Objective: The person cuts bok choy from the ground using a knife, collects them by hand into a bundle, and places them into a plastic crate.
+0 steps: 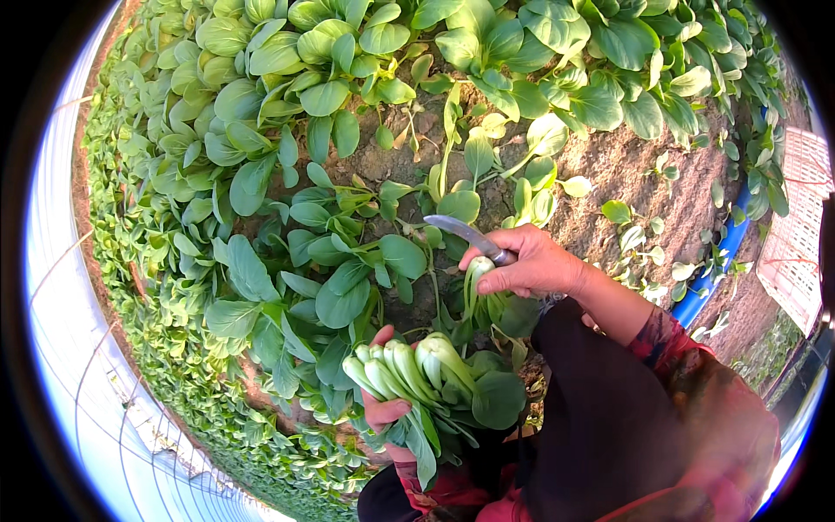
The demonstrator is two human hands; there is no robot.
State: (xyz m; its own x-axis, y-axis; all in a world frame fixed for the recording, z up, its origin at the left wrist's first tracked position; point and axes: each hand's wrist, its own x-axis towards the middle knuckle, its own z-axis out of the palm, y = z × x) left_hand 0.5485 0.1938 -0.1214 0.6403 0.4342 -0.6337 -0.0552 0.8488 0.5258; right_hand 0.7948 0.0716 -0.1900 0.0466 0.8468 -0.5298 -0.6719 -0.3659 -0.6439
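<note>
My left hand holds a bunch of cut bok choy, the pale stem bases pointing up and left and the leaves hanging toward my lap. Several heads lie side by side in it. In my right hand is a knife with a curved metal blade that points up and left. The same hand pinches a single bok choy by its pale base between thumb and fingers, its leaves hanging below. This plant is up and right of the bunch, apart from its stem bases. Rooted bok choy stands just left of the knife.
Dense rows of bok choy grow ahead and to the left. Bare soil with scattered loose leaves lies at right, crossed by a blue hose or pipe. Beyond it stands a pale plastic crate. Translucent sheeting with thin ribs borders the left side.
</note>
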